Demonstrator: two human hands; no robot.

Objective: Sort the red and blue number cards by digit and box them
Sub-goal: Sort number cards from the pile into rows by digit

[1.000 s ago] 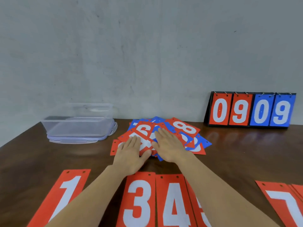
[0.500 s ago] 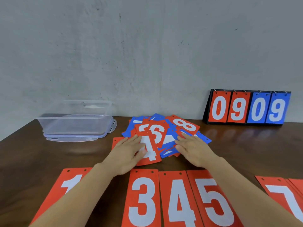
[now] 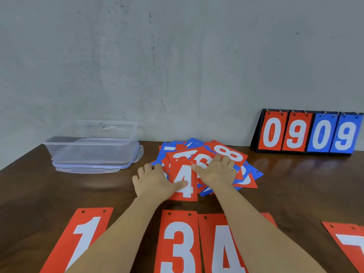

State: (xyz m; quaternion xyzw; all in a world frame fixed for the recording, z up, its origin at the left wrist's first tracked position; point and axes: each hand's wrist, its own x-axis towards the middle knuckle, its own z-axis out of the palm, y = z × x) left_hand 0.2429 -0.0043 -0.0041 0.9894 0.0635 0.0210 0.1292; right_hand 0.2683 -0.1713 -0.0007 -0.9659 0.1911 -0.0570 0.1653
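The left hand (image 3: 155,182) lay loosely flat at the left edge of the card pile (image 3: 228,153), its thumb pressing the red 4 card (image 3: 186,191); the right hand (image 3: 216,172) rested spread on the pile, gripping nothing; the pile sat mid-counter (image 3: 59,194), between the clear box (image 3: 90,148) and the scoreboard (image 3: 309,133); a row of red cards (image 3: 178,243) lined the near edge.

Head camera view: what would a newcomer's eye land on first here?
The messy pile of red and blue number cards in the middle of the table, with the left hand and right hand resting on it. Next, the flip scoreboard reading 0909 at the back right, and the row of big red cards 1, 3, 4 along the near edge.
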